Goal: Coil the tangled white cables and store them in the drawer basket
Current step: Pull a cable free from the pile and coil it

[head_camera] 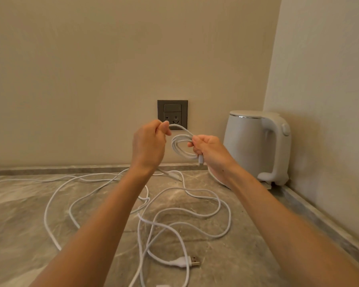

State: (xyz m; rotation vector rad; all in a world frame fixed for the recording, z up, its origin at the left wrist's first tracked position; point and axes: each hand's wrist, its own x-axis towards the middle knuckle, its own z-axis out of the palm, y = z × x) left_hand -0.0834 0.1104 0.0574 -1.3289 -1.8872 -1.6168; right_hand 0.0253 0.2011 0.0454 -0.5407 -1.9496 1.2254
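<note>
— Where are the white cables [180, 262]?
— My right hand [207, 150] grips the small coil [187, 155]; my left hand [148, 141], just beside it, pinches the strand [178, 126] feeding it; the rest sprawls on the countertop [19, 224] below

Kettle [255, 146] in the tabletop's [19, 224] far right corner, socket [172, 114] on the wall left of it, cables [174, 214] spread mid-tabletop, plug [192, 262] nearest the front edge.

Both hands are raised over a grey marble-patterned countertop [232, 264]. The right hand [207, 151] grips a small coil of thin white cable [181, 147], while the left hand [149, 143] pinches the strand leading into it. More loose white cables [197, 195] sprawl tangled on the counter, one ending in a USB plug [195, 261]. A white electric kettle [255, 146] stands in the corner beside a dark grey wall socket [172, 113].
</note>
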